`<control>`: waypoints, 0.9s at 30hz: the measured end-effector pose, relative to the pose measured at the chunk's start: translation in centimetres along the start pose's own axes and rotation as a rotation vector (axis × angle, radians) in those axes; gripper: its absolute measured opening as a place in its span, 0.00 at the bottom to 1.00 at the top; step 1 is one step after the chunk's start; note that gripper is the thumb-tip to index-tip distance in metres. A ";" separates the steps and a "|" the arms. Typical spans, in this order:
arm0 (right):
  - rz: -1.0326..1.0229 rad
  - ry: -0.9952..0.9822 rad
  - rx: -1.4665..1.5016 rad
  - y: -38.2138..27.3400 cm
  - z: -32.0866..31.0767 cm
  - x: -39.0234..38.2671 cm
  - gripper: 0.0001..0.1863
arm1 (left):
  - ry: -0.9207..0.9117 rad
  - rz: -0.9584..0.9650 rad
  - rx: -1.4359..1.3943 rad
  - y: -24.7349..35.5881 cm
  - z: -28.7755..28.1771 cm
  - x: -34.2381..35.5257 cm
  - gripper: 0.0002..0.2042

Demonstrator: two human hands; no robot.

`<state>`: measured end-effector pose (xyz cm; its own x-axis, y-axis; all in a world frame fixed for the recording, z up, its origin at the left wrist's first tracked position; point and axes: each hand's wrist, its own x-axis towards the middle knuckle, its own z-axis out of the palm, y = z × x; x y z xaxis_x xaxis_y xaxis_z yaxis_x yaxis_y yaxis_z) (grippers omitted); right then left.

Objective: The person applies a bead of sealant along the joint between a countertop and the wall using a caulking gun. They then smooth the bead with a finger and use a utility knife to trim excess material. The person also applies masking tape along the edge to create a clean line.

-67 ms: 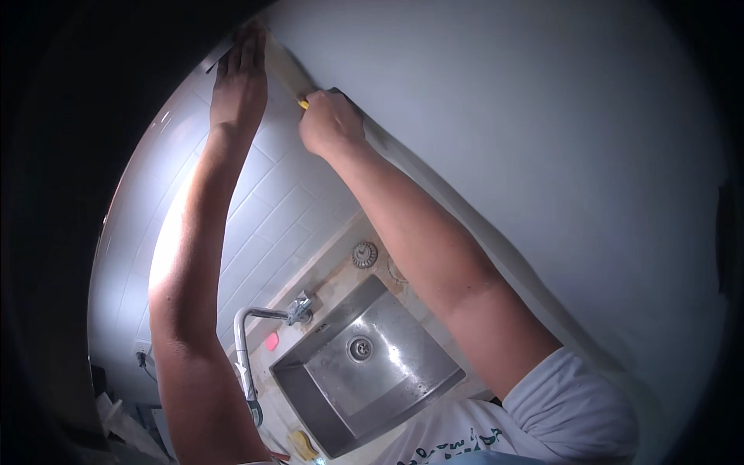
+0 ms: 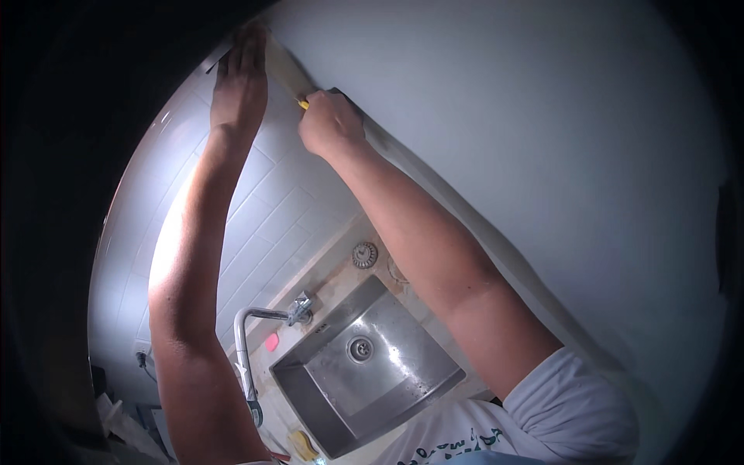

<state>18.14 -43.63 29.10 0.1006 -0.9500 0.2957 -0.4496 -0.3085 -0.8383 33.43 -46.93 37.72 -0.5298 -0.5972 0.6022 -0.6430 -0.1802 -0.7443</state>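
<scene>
Both my arms reach up along the white tiled wall (image 2: 256,205). My left hand (image 2: 239,93) is raised at the top of the tiles, fingers stretched out and lying against a surface by the dark upper edge. Its fingertips are in shadow. To the right of it, my right hand (image 2: 333,124) is closed in a fist close to the corner where the tiles meet a plain pale wall (image 2: 527,124). A short bit of a yellow tool (image 2: 303,104) sticks out of that fist. The rest of the tool is covered by the fingers, so its kind does not show.
Below my arms sits a steel sink (image 2: 459,378) with a chrome faucet (image 2: 242,333) at its left. A round strainer (image 2: 364,255) and a pink piece (image 2: 272,342) lie on the counter. Near the lower edge is a yellow item (image 2: 302,445); a plug (image 2: 142,357) hangs at left.
</scene>
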 end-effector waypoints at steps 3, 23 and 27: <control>-0.007 0.020 0.000 0.1 0.1 0.1 0.14 | -0.030 0.043 0.022 0.5 -0.3 -1.0 0.33; -0.237 0.252 0.171 6.1 2.5 -5.1 0.19 | -0.307 0.159 0.005 5.1 -1.9 -5.9 0.33; -0.123 0.183 0.260 10.9 3.7 -10.3 0.20 | -0.387 0.144 0.067 4.7 -1.9 -6.6 0.33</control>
<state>15.45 -37.35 15.19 -0.0312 -0.8877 0.4593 -0.2000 -0.4447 -0.8731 32.83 -42.35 30.77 -0.3569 -0.8673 0.3470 -0.5330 -0.1161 -0.8381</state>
